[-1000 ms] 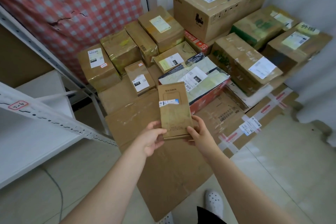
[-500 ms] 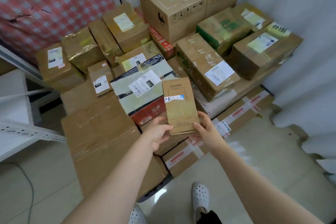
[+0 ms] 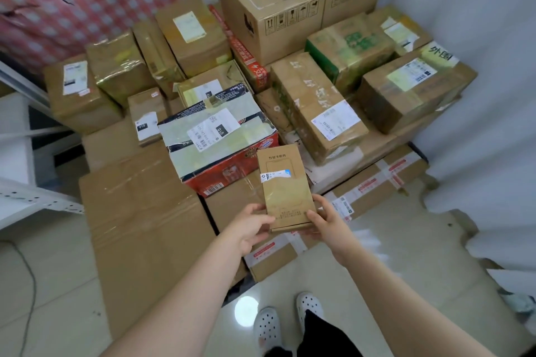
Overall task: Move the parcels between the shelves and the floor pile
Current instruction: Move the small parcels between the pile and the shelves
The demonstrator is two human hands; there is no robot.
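A person stands before a pile of parcels on the pale tiled floor and holds a small flat brown cardboard parcel with both hands. The left hand takes its near left corner with the thumb on the top face. The right hand takes the near right corner, thumb on top and fingers along the side. Each grip is closed on the parcel. The parcel is in the air, just in front of the right front corner of a red printed carton with a white label.

Left of the red carton and nearer lies a large flat brown cardboard box. Right of the red carton lies a long brown taped box, and behind it stands a tall brown carton. Far left of the red carton shows the edge of a white metal shelf. Nearer than the red carton, two white perforated shoes stand on the floor.
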